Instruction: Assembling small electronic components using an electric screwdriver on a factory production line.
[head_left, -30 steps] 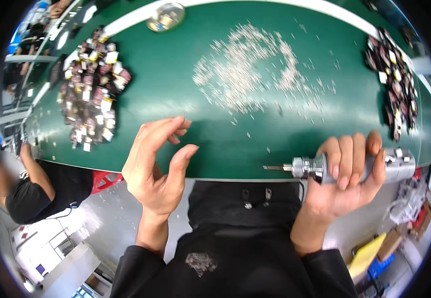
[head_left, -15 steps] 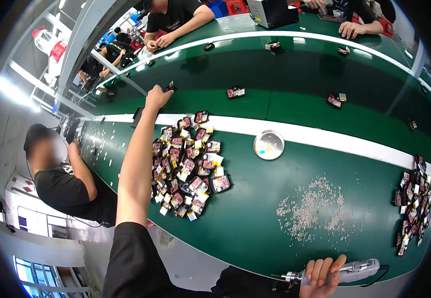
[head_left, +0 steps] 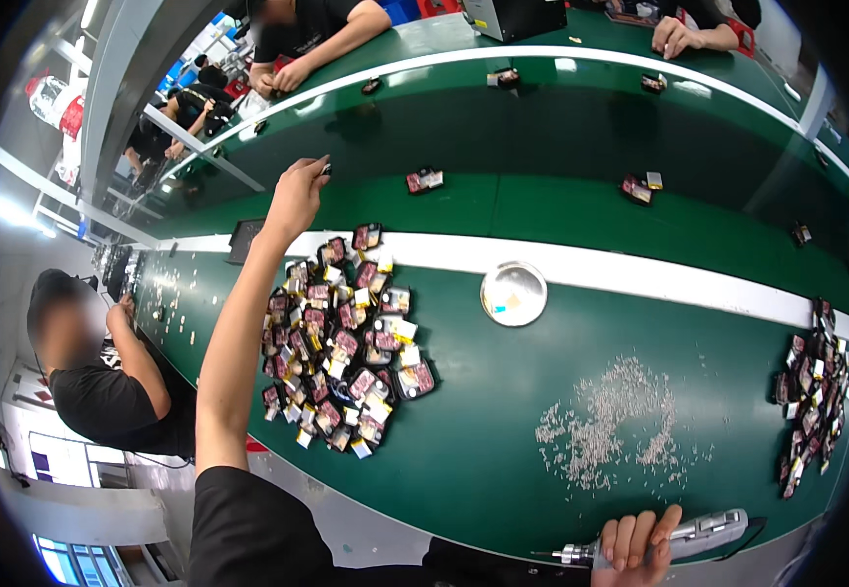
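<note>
Green bench (head_left: 473, 460) sweeps from mid left to lower right of frame; past its white rail (head_left: 620, 274), a dark-green belt (head_left: 532, 196) crosses the upper half w/ a few black units (head_left: 425, 180) spaced along it. Co-worker (head_left: 102, 391) in black cap + tee at the left edge.

Big heap (head_left: 341, 342) of black-cased units, left of centre: pinkish printed faces, white & yellow bits sticking out, all jumbled. Narrower heap (head_left: 814, 401) of similar units at far right.

Screwdriver (head_left: 706, 534), lower right: grey body, shiny metal nose, thin bit pointing left, dark cord at the other end. R hand (head_left: 635, 543) has fingers wrapped round it — firm hold. Round metal dish (head_left: 530, 279) near centre, small bits inside.

L hand (head_left: 297, 196), upper left, reaches over the belt — narrow pinch on a small dark thing (head_left: 326, 169), mostly hidden, can't tell what. Smallest: pale slivers (head_left: 596, 430), scattered lower right of centre.
</note>
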A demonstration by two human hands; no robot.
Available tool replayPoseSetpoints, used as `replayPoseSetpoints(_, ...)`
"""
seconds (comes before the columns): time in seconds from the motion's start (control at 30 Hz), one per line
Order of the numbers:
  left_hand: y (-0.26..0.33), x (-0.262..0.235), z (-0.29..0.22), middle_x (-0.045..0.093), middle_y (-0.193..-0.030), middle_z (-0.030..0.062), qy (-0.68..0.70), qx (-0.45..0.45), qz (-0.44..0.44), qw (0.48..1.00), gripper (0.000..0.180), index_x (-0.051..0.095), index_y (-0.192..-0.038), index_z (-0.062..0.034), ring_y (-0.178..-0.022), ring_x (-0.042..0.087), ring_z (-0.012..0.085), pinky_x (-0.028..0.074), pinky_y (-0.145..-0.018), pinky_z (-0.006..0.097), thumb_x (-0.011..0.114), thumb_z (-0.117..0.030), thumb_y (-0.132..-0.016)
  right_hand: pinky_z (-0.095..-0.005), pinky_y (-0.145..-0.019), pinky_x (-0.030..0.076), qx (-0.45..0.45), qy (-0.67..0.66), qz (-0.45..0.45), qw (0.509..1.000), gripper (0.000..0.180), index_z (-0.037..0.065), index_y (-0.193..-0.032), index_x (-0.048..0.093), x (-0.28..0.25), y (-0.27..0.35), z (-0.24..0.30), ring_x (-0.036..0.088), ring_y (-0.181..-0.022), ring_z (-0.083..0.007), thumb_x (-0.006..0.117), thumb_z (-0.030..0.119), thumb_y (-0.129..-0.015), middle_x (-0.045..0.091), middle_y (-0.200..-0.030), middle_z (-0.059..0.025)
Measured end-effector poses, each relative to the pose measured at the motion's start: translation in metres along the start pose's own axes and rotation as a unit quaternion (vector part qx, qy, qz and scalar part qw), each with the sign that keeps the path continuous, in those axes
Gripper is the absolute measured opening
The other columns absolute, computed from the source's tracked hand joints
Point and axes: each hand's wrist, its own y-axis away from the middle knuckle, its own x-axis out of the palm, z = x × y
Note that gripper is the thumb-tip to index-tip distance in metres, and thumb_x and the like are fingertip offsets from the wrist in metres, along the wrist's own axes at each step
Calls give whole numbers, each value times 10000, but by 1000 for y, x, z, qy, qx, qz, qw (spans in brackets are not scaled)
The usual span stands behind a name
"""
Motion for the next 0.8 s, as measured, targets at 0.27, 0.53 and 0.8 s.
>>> replayPoseSetpoints(0.27,191,-39,-256,563,-1142,201,108,295,72,947,422,561,-1102,82,-1008,567,361,485,-856,420,582,122,-682,-277,-567,383,-24,4,85,996,146,106,-837,406,-19,-9,-11,410,-506,-109,520,180,-890,380,-570,10)
replayPoseSetpoints(0.53,267,-15,-311,551,-1196,215,209,264,105,936,451,543,-1113,108,-1074,546,377,483,-883,418,586,107,-664,-287,-547,390,15,9,120,993,95,100,-844,439,-24,20,-12,421,-476,-111,506,158,-876,400,-555,6)
replayPoseSetpoints(0.8,261,-18,-323,609,-1034,134,221,204,77,950,322,575,-974,23,-943,588,310,496,-779,376,635,97,-666,-288,-554,388,49,-1,139,989,65,100,-861,439,-30,41,-16,420,-474,-109,493,134,-873,415,-568,-1)
